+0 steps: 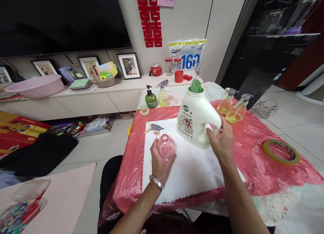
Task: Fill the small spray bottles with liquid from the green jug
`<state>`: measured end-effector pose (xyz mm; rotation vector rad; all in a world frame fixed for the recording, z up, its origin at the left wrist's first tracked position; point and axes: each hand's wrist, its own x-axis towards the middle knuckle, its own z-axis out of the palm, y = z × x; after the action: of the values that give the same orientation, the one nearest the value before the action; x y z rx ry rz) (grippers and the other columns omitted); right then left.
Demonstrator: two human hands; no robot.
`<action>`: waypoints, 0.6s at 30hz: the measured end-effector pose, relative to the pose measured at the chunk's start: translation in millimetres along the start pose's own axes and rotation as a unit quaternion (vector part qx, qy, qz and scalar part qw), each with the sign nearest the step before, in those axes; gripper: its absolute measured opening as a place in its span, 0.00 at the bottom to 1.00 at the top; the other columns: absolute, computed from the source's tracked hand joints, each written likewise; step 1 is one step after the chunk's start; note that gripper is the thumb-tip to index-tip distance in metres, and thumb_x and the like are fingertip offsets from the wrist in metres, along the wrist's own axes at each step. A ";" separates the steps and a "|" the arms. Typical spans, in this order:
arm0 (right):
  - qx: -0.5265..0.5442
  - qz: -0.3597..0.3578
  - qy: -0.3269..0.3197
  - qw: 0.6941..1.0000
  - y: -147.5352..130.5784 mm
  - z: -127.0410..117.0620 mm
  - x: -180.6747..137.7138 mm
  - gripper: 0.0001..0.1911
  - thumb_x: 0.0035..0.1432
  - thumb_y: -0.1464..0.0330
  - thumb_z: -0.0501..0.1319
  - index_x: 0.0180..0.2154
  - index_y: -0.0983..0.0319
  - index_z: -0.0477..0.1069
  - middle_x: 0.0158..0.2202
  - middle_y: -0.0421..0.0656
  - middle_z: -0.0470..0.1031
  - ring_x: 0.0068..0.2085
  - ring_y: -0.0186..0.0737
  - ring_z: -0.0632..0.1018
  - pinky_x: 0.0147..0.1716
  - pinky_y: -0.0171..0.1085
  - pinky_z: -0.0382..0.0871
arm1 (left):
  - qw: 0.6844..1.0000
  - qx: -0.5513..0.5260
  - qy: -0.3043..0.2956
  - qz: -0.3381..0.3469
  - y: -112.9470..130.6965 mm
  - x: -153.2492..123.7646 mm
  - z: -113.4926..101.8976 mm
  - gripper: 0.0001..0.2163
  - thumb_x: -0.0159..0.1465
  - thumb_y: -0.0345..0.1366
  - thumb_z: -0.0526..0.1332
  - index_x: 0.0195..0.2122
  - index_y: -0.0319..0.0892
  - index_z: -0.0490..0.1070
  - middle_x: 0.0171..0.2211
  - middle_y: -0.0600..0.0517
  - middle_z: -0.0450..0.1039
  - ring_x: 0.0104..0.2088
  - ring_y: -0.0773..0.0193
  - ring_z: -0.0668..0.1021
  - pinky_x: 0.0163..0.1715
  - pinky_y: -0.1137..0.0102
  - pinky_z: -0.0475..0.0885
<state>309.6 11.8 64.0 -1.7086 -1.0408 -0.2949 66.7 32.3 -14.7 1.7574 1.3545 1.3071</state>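
Steadily, the left hand cups an uncapped pink bottle upright on the worktop, mouth exposed, while the right hand closes around the detergent jug handle.

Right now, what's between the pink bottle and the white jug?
Only bare white cloth separates the pink bottle from the white jug; head view shows it.
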 end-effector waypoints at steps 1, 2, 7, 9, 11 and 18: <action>0.000 -0.014 0.029 0.999 -2.9 -4.2 -7.2 0.31 0.52 0.61 0.64 0.57 0.63 0.69 0.49 0.54 0.76 0.49 0.55 0.74 0.47 0.55 0.70 | 1.000 0.003 0.000 0.004 -0.5 -0.3 -0.2 0.44 0.55 0.41 0.71 0.68 0.43 0.47 0.63 0.35 0.59 0.65 0.39 0.66 0.62 0.46 0.67; 0.002 -0.027 0.062 0.998 -6.1 -7.8 -15.0 0.30 0.54 0.62 0.64 0.58 0.64 0.67 0.49 0.54 0.75 0.50 0.55 0.74 0.48 0.55 0.70 | 1.000 0.006 0.000 0.008 -1.0 -0.6 -0.3 0.43 0.56 0.41 0.71 0.68 0.43 0.47 0.63 0.35 0.59 0.65 0.39 0.66 0.62 0.46 0.67; 0.065 -0.101 0.069 0.990 -18.5 -8.0 -52.8 0.12 0.60 0.70 0.61 0.47 0.60 0.72 0.37 0.47 0.77 0.38 0.43 0.77 0.40 0.45 0.74 | 0.999 0.029 -0.017 0.020 -3.1 -0.6 -0.6 0.46 0.56 0.38 0.70 0.69 0.48 0.42 0.65 0.36 0.57 0.66 0.38 0.64 0.63 0.43 0.65; 0.100 -0.122 0.006 0.987 -19.7 -1.0 -63.2 0.09 0.62 0.72 0.60 0.44 0.60 0.73 0.33 0.43 0.76 0.34 0.38 0.77 0.36 0.40 0.74 | 0.999 0.039 -0.032 0.019 -3.0 -0.1 -1.9 0.47 0.56 0.36 0.70 0.70 0.50 0.40 0.67 0.38 0.55 0.67 0.38 0.63 0.64 0.42 0.63; 0.125 -0.123 -0.041 0.984 -18.4 5.7 -70.7 0.07 0.63 0.73 0.58 0.43 0.61 0.73 0.31 0.40 0.75 0.31 0.34 0.76 0.33 0.36 0.74 | 0.998 0.048 -0.048 0.014 -2.1 0.0 -5.4 0.46 0.55 0.32 0.68 0.70 0.50 0.41 0.68 0.38 0.54 0.67 0.39 0.63 0.64 0.42 0.63; 0.162 -0.092 -0.102 0.977 -8.1 9.0 -82.1 0.06 0.64 0.71 0.59 0.43 0.62 0.73 0.28 0.37 0.71 0.27 0.31 0.73 0.30 0.34 0.72 | 0.995 0.038 -0.092 -0.017 10.4 6.9 -42.2 0.26 0.59 0.27 0.56 0.61 0.43 0.61 0.57 0.40 0.69 0.55 0.51 0.76 0.56 0.51 0.73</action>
<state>252.6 -20.5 13.0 -1.3717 -1.3234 -0.0605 32.0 30.0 12.2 1.8474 1.3396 1.0601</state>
